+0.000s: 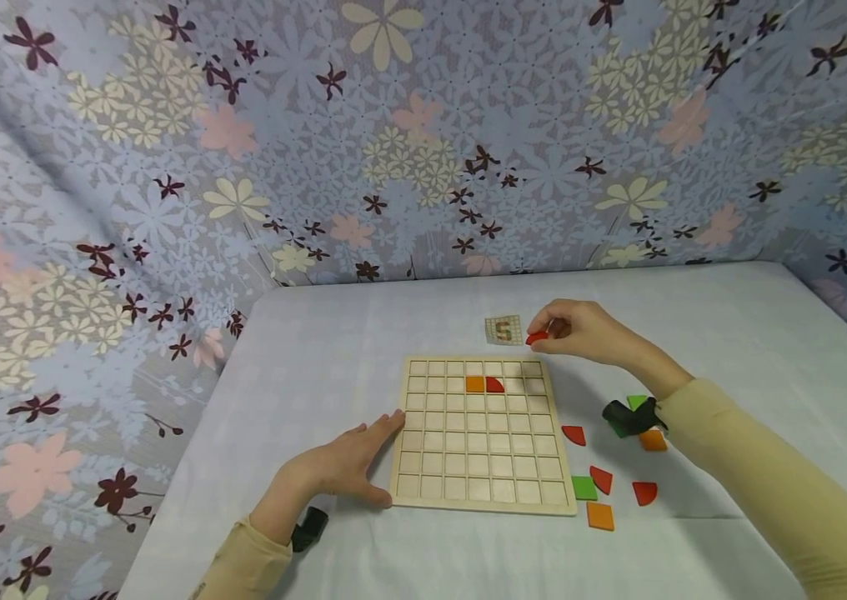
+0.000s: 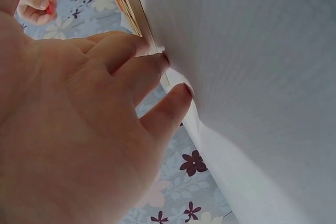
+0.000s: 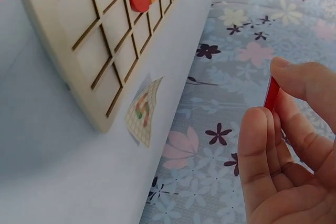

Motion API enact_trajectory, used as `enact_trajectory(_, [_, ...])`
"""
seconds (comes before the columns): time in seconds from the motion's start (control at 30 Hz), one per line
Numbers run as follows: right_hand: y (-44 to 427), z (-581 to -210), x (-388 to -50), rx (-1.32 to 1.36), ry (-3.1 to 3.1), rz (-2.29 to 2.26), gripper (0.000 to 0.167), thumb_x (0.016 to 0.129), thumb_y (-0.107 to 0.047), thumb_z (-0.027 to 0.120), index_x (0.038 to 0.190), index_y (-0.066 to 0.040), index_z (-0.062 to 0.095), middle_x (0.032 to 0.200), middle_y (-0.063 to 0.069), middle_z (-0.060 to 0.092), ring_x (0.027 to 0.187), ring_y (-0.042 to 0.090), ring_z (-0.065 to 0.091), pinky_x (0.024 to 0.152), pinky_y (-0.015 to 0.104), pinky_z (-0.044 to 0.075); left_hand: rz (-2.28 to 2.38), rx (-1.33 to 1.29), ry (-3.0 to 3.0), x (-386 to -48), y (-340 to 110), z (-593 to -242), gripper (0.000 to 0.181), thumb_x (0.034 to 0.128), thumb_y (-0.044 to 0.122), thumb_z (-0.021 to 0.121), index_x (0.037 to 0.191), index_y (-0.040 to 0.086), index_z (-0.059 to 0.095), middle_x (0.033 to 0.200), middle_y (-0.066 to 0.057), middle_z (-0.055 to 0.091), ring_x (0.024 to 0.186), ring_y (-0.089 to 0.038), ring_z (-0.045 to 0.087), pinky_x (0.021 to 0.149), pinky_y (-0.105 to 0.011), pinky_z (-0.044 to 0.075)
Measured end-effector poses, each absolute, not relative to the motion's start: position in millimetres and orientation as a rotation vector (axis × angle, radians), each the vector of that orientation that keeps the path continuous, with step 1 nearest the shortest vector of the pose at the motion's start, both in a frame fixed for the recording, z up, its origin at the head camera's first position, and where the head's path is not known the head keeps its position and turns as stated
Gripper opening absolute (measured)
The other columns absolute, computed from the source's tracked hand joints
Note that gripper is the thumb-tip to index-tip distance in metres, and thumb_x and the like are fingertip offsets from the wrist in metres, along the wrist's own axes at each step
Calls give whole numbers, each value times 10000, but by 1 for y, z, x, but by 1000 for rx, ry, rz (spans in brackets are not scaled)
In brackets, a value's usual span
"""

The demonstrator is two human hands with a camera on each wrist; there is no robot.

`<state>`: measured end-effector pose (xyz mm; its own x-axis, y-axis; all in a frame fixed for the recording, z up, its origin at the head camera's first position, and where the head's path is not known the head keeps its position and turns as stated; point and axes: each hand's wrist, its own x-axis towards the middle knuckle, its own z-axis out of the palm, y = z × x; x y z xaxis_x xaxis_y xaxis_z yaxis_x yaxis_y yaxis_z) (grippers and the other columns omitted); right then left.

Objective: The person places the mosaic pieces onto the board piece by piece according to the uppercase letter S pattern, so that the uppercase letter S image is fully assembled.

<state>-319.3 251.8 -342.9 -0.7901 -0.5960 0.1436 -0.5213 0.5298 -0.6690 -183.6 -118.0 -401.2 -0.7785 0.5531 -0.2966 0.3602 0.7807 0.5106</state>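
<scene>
My right hand (image 1: 579, 332) pinches a red tile (image 1: 537, 337) between thumb and fingertips, just above the table beyond the board's far right corner. In the right wrist view that tile (image 3: 271, 94) is seen edge-on. With fingers spread, my left hand (image 1: 341, 467) rests against the left edge of a wooden grid board (image 1: 478, 443). An orange square tile (image 1: 475, 384) and a red quarter-round tile (image 1: 494, 385) sit side by side in its second row from the far edge. Left of the right hand lies a small gridded paper card (image 1: 503, 330) with a coloured figure.
Right of the board lie loose tiles: red quarter-rounds (image 1: 644, 493), a green square (image 1: 584, 488) and an orange square (image 1: 600, 517). More green and orange tiles (image 1: 653, 440) lie under the right forearm, partly hidden by a black strap (image 1: 632, 416). A flowered cloth (image 1: 423, 150) hangs behind the table.
</scene>
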Motion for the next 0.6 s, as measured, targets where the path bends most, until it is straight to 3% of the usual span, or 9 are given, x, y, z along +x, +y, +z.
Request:
enact_trajectory(0.37, [228,-344,-319,-1060,2635,-1164,185,803,-115,757,963,-60,681,921,37,631,757,165,579,669,268,525,605,693,2530,-180,-121,-399,1054,742,315,800,1516,61,132,1552,-126,158,1406,-254,179,1128,-440,183])
enact_trajectory(0.6, [207,-338,-312,-1049,2570,-1200,206,815,-105,744,985,-16,671,947,75,630,784,197,586,709,285,525,588,714,2528,-180,-125,-400,1053,747,322,796,1519,66,126,1551,-140,153,1406,-267,171,1127,-449,181])
